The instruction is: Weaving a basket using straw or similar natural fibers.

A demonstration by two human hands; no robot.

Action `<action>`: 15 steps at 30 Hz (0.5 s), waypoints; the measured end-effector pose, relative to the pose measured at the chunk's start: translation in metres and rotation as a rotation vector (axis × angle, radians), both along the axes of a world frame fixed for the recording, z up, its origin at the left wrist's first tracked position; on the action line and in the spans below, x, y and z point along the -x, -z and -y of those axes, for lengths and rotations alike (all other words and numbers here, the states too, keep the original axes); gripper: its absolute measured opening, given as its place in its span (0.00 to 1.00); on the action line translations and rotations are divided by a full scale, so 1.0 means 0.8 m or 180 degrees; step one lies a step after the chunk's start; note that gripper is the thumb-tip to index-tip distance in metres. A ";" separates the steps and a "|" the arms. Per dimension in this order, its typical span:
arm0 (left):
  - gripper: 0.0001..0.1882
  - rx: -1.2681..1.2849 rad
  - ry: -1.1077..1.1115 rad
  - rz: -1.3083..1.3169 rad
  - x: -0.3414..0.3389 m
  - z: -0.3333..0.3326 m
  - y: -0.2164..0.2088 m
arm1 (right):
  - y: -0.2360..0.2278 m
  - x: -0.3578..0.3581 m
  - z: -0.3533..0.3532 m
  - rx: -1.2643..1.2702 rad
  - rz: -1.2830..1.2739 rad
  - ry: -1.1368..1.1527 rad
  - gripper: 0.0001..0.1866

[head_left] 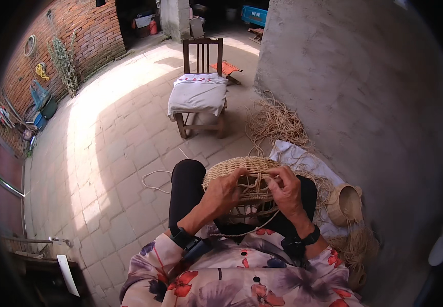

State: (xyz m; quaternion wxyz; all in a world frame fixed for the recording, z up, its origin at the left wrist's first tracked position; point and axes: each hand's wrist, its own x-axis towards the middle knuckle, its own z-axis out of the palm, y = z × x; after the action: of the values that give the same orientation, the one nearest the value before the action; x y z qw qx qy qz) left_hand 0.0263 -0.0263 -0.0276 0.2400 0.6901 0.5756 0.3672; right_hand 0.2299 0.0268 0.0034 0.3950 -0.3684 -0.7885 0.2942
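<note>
A half-woven straw basket (242, 165) rests on my lap between my knees, its tight weave on the far side and open loops of cord on the side nearest me. My left hand (222, 192) is closed on the basket's left edge, fingers curled in at the loops. On the other side, my right hand (286, 193) pinches a strand of cord by the open loops, thumb and forefinger together. A loose cord (255, 228) hangs from the work across my lap. Some fingertips are hidden by the weave.
Heaps of tan cord (278, 122) lie along the grey wall (364, 92) at right. A finished-looking woven basket (345, 204) sits beside a white cloth (289, 153). Ahead stands a wooden chair (197, 97) draped with white cloth, with an orange folding stool (226, 68) behind it.
</note>
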 end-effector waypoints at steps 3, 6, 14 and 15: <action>0.25 0.0389 0.0062 0.0417 0.015 0.009 -0.013 | 0.017 -0.061 -0.013 -0.0148 -0.0112 0.0743 0.05; 0.23 0.0550 -0.0484 0.0772 0.033 0.023 -0.004 | 0.058 -0.107 -0.023 -0.0098 -0.0277 0.1051 0.03; 0.18 -0.0113 -0.1331 0.0810 0.014 0.021 0.042 | 0.129 -0.131 -0.032 0.0579 -0.0553 0.1316 0.03; 0.18 -0.0112 -0.1289 0.0801 0.011 0.018 0.038 | 0.131 -0.133 -0.035 0.0575 -0.0568 0.1357 0.03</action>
State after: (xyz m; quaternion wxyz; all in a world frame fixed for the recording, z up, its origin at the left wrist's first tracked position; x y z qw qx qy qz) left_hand 0.0173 -0.0407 -0.0580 0.2192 0.5135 0.6613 0.5009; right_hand 0.3359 0.0544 -0.1014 0.4817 -0.5328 -0.6255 0.3048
